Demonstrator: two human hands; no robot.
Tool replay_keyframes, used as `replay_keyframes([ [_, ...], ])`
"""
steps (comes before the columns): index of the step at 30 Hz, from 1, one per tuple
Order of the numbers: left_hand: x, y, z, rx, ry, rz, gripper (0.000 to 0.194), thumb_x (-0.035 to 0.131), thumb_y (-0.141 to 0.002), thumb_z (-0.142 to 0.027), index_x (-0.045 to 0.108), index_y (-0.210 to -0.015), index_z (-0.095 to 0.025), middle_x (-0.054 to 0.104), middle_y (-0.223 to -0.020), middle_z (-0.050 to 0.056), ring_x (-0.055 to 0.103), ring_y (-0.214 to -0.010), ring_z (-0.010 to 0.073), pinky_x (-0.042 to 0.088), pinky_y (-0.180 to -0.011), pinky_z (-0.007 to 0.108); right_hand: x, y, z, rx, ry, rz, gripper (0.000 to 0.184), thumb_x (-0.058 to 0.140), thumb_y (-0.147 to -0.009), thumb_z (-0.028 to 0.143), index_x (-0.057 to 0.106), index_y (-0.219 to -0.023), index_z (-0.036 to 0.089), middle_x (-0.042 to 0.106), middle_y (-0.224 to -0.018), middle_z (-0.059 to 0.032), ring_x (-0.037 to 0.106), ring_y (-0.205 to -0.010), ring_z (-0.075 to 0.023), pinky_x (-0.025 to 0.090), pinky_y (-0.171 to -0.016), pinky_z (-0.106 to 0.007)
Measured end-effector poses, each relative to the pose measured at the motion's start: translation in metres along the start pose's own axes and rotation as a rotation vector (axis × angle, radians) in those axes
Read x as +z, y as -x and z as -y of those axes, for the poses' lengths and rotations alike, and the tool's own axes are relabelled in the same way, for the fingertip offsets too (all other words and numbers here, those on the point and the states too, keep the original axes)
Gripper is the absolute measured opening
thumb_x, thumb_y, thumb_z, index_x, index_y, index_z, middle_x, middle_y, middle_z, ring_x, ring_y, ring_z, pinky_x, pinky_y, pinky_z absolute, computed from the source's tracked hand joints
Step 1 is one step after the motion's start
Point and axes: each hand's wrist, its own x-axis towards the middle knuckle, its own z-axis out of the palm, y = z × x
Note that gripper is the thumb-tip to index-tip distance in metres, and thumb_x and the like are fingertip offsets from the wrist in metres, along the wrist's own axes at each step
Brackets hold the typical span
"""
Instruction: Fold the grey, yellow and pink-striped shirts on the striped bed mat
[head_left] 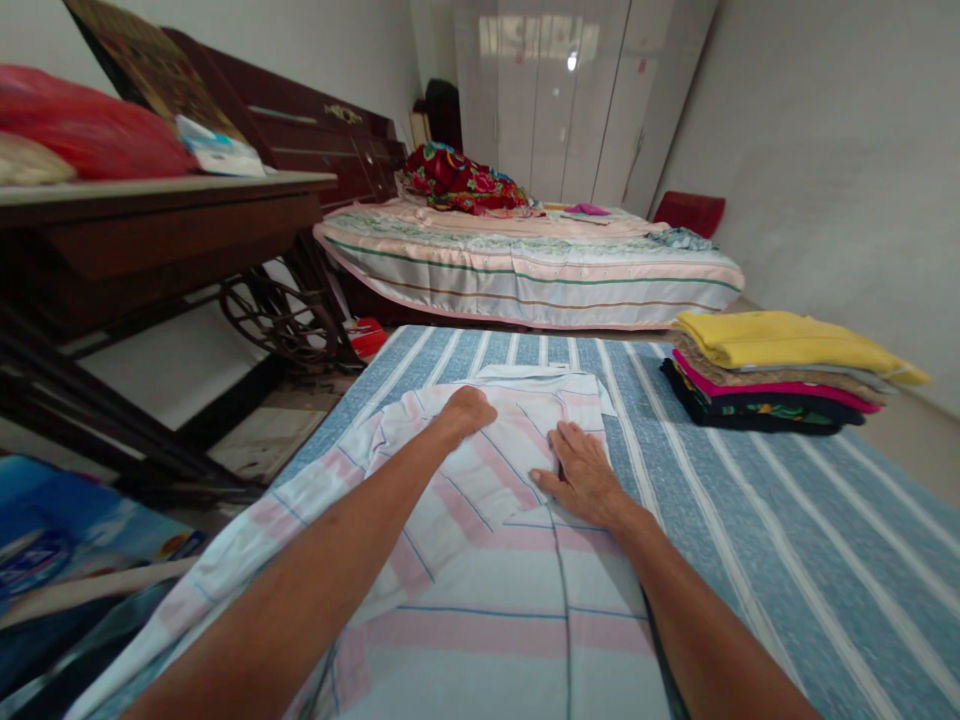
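Note:
A white shirt (480,600) with pink bands and thin blue lines lies on the blue-and-white striped bed sheet (720,520). Its collar end points away from me, and one sleeve stretches down to the left. My left hand (466,410) is on the shirt's upper left part, its fingers curled closed on the cloth; the fingertips are mostly hidden. Flat on the upper right part rests my right hand (581,472), fingers stretched out and thumb apart, pressing the fabric without gripping it.
A stack of folded clothes, with a yellow garment (795,340) on top, sits at the right. On the left stands a treadle sewing table (180,215) bearing a red bag (90,125). Beyond is a second bed (525,275) with a red floral quilt (465,180).

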Motion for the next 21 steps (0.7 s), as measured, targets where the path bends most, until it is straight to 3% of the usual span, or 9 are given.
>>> replay_keyframes([
  [3, 0.001, -0.007, 0.002, -0.042, -0.066, -0.015, 0.023, 0.050, -0.070, -0.017, 0.068, -0.082, -0.008, 0.070, -0.084, 0.013, 0.065, -0.082, 0.0220, 0.048, -0.069, 0.026, -0.001, 0.000, 0.001, 0.012, 0.011, 0.018, 0.075, 0.043, -0.087, 0.057, 0.036, -0.138, 0.002, 0.023, -0.147, -0.0241, 0.015, -0.137, -0.0376, 0.017, -0.109, -0.054],
  [10, 0.012, -0.018, -0.012, -0.021, -0.130, -0.047, 0.039, 0.056, -0.073, -0.042, 0.067, -0.098, -0.014, 0.067, -0.105, 0.014, 0.061, -0.101, 0.0253, 0.047, -0.084, 0.030, -0.005, 0.000, 0.003, 0.025, 0.044, 0.042, 0.074, 0.044, -0.086, 0.056, 0.037, -0.138, 0.004, 0.022, -0.148, -0.0225, 0.015, -0.137, -0.0360, 0.017, -0.109, -0.052],
  [17, 0.009, -0.022, -0.013, 0.037, -0.097, -0.009, 0.025, 0.056, -0.071, -0.030, 0.070, -0.085, -0.014, 0.069, -0.095, 0.011, 0.062, -0.094, 0.0223, 0.046, -0.078, 0.025, -0.004, -0.001, 0.001, 0.028, 0.051, 0.056, 0.077, 0.043, -0.086, 0.058, 0.034, -0.140, 0.004, 0.021, -0.149, -0.0218, 0.013, -0.138, -0.0354, 0.014, -0.110, -0.050],
  [21, -0.008, 0.000, 0.005, 0.039, -0.057, 0.068, 0.028, 0.053, -0.071, -0.038, 0.067, -0.074, -0.013, 0.065, -0.068, 0.006, 0.061, -0.070, 0.0186, 0.044, -0.061, 0.024, -0.004, -0.001, 0.001, 0.033, 0.050, 0.046, 0.076, 0.044, -0.086, 0.058, 0.035, -0.139, 0.003, 0.021, -0.149, -0.0221, 0.013, -0.138, -0.0351, 0.014, -0.110, -0.051],
])
